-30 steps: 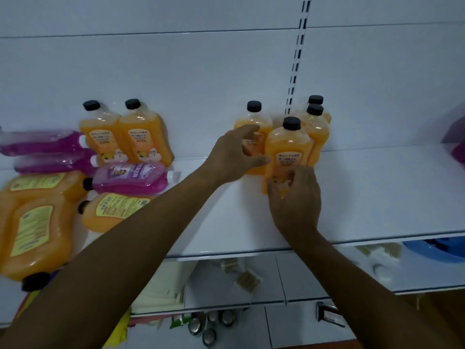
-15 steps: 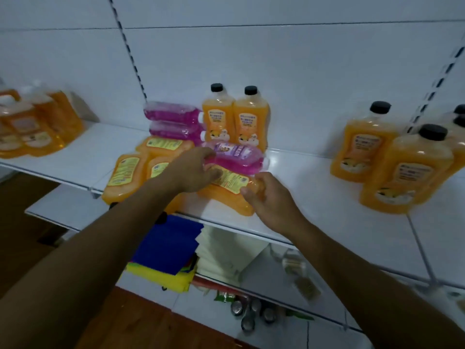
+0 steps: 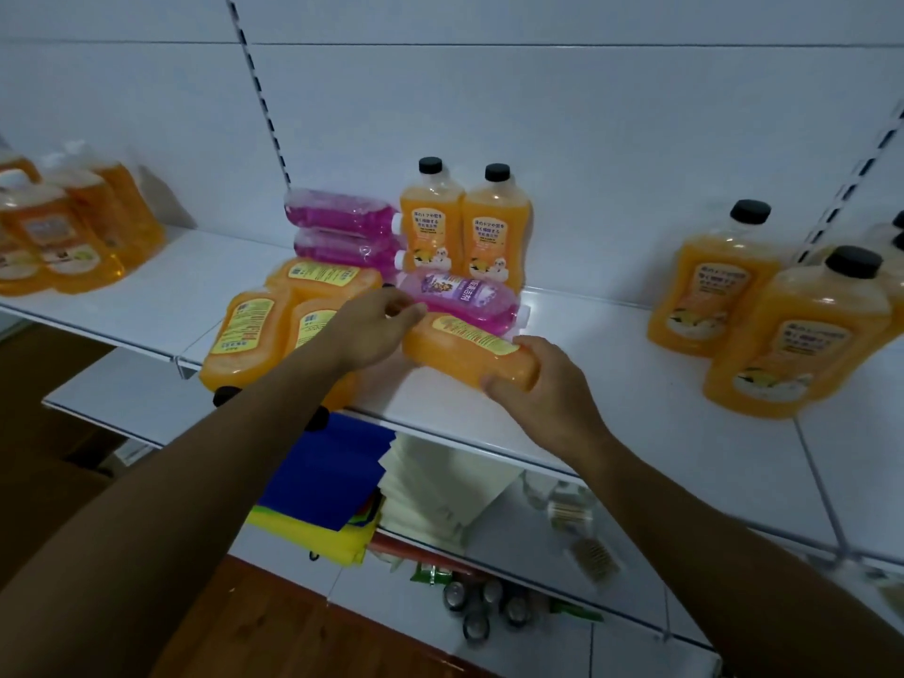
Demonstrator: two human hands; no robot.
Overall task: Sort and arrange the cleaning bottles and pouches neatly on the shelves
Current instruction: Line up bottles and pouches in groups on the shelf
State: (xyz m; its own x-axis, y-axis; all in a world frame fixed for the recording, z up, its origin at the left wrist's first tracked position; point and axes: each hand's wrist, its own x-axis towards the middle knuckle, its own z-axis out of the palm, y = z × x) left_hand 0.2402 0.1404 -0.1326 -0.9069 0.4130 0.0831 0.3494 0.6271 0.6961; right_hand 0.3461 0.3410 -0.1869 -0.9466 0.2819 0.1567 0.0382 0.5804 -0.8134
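An orange bottle [image 3: 464,349] lies on its side on the white shelf [image 3: 636,384]. My right hand [image 3: 538,384] grips its base end, and my left hand [image 3: 376,325] is closed around its cap end. Right behind it lies a pink bottle [image 3: 464,300]. Two orange bottles [image 3: 464,227] stand upright at the back wall, next to two stacked pink bottles [image 3: 342,232]. Three more orange bottles [image 3: 274,320] lie flat to the left, partly under my left arm.
Upright orange bottles [image 3: 782,315] stand at the right and another group [image 3: 63,232] at the far left. The lower shelf holds blue and yellow cloths [image 3: 332,486], pale folded cloths [image 3: 440,486] and small brushes [image 3: 582,530]. Cans [image 3: 479,609] sit at the bottom.
My view and both hands have moved left from the upright orange bottles at the right. Both hands have taken hold of the lying orange bottle, one at each end.
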